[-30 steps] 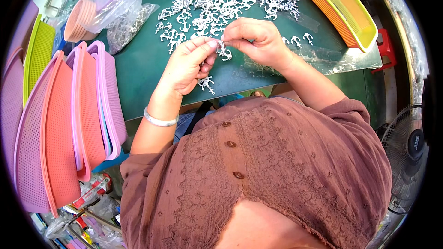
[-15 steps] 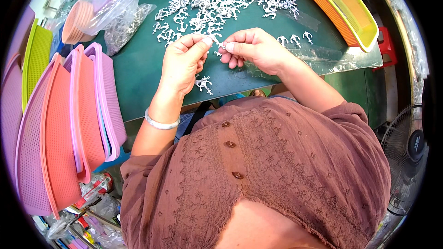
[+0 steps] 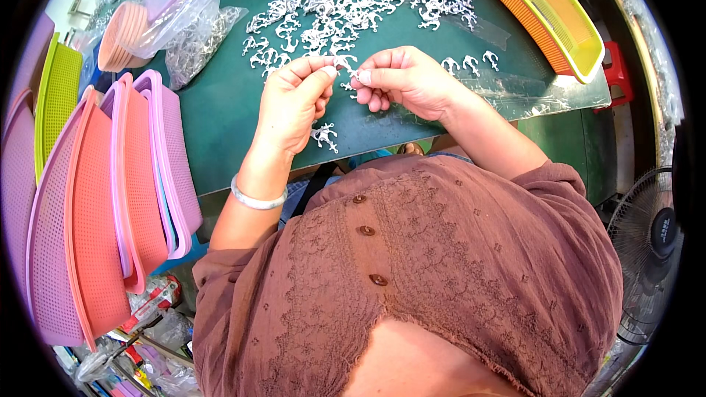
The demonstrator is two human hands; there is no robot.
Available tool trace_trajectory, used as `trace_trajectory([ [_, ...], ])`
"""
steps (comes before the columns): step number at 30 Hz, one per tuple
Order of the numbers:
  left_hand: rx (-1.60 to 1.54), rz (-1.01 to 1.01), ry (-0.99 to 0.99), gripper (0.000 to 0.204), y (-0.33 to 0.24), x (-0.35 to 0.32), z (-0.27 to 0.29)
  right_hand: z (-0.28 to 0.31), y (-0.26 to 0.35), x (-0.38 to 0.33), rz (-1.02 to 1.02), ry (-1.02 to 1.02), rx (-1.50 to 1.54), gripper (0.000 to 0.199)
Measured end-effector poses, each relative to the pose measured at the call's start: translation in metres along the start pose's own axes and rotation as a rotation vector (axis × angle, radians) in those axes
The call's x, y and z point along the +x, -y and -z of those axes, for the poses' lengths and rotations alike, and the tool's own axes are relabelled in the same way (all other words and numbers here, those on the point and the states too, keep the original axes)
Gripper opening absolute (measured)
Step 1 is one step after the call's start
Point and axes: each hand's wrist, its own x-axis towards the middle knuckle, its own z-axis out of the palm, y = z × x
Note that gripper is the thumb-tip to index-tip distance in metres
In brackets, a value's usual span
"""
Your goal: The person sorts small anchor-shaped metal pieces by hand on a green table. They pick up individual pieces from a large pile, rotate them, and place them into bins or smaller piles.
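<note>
A small silver, anchor-shaped metal piece [image 3: 346, 66] is stretched between my two hands above the green table [image 3: 220, 129]. My left hand [image 3: 294, 103] pinches one end between thumb and forefinger, its other fingers curled. At the opposite end, my right hand [image 3: 412, 82] pinches with thumb and forefinger, the remaining fingers bent beneath. Just beyond the hands spreads a large pile of similar silver pieces [image 3: 353, 0]. A few of these pieces [image 3: 323, 137] lie beside my left wrist. To the right of my right hand, 3 separate pieces [image 3: 471, 65] sit in a row.
Stacked purple, coral and green plastic baskets [image 3: 95, 213] stand along the left. A clear bag of metal parts [image 3: 202, 40] lies at the table's far left. Yellow and orange baskets [image 3: 548, 15] rest on the far right corner. A red stool [image 3: 618, 77] and black fan [image 3: 647, 250] stand beyond.
Both hands stay almost in place, still pinching the silver piece; only a slight shift of the fingers shows.
</note>
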Motion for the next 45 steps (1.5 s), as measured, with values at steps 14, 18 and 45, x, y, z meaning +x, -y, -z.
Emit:
trace_trajectory([
  [14, -0.266, 0.033, 0.119, 0.024, 0.009, 0.006, 0.006, -0.006, -0.001, 0.001, 0.186, -0.099, -0.271, 0.016],
  [18, -0.260, 0.058, 0.071, 0.022, 0.013, 0.008, 0.013, 0.003, -0.008, 0.006, 0.352, -0.247, -0.671, 0.017],
  [45, 0.040, 0.099, 0.029, 0.009, 0.008, 0.005, 0.004, 0.001, 0.000, 0.015, 0.541, -0.137, -0.881, 0.019],
])
